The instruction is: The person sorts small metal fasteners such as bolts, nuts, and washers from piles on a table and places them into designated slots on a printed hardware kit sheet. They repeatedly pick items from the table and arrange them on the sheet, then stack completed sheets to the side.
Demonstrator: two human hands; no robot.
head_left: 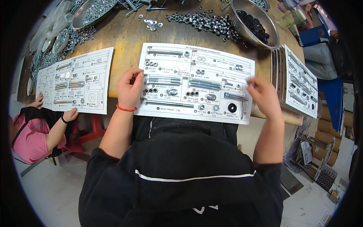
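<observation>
A white printed hardware card [181,103] lies in front of me at the table's near edge, tilted slightly. Long bolts [164,81], nuts, washers and a black plastic washer [231,107] show across its printed boxes. My left hand [130,89], with a red cord at the wrist, has its curled fingers and thumb closed on the card's left edge. At the card's upper right edge is my right hand [264,94], its fingers bent and smeared by motion. Whether those fingers grip anything is unclear.
Loose nuts [208,22] and washers [151,24] lie on the wooden table [121,38]. A metal bowl [273,32] holds black washers; another bowl [77,22] holds small hardware. At left a person in pink holds a similar card [100,98]. More cards [298,85] stand at right.
</observation>
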